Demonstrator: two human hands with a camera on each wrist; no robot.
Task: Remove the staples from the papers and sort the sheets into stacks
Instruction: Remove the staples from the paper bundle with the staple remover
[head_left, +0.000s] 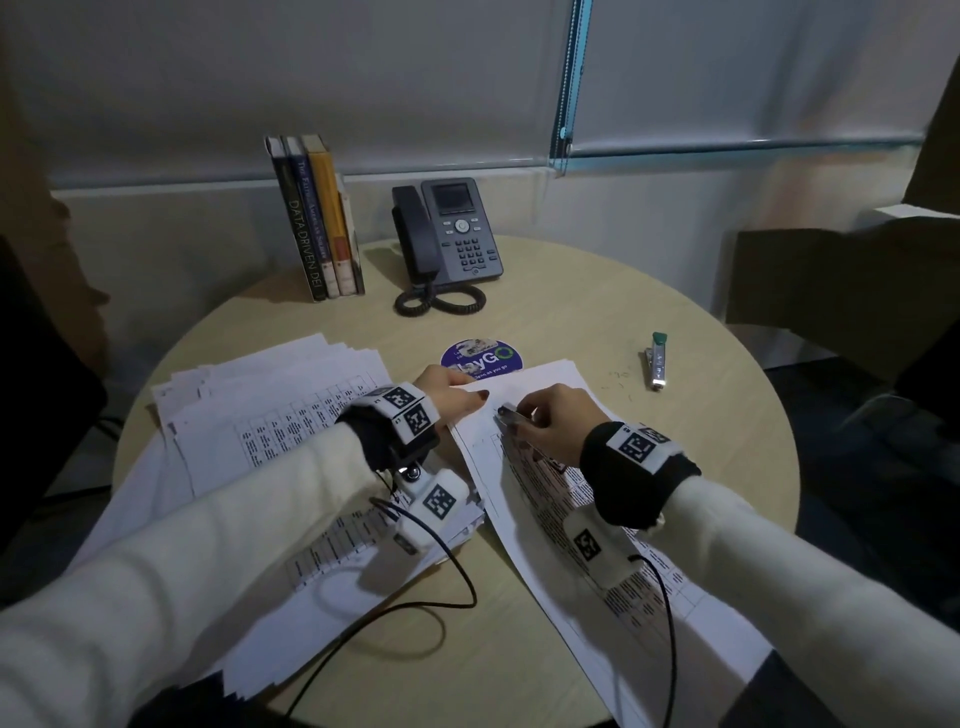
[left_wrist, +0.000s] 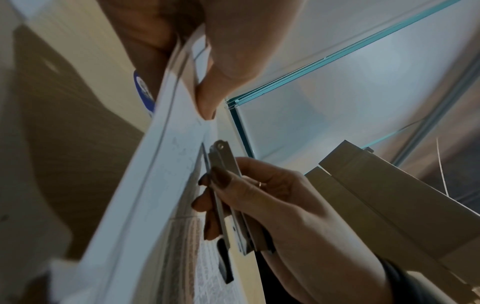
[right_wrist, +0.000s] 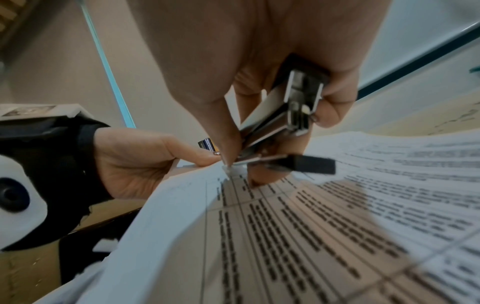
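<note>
- The round wooden surface (head_left: 571, 322) carries everything I work on. A fanned pile of loose printed sheets (head_left: 270, 410) lies to my left, I judge as a place for pages already freed.
- The stapled packet (head_left: 550, 499) lies in front of me. Its long axis runs from my near right away to the far left, and its stapled corner points away from me.
- My left hand (head_left: 447, 395) pinches that far corner between thumb and curled fingers (left_wrist: 207, 107), lifting it slightly off the surface so the tool can get at the staple.
- My right hand (head_left: 550, 421) is curled round a small metal staple remover (left_wrist: 226, 185), its long axis along the packet's top margin and its tip at the corner.
- A second stapler-like tool with a green end (head_left: 657, 361) lies well apart on the right.
</note>
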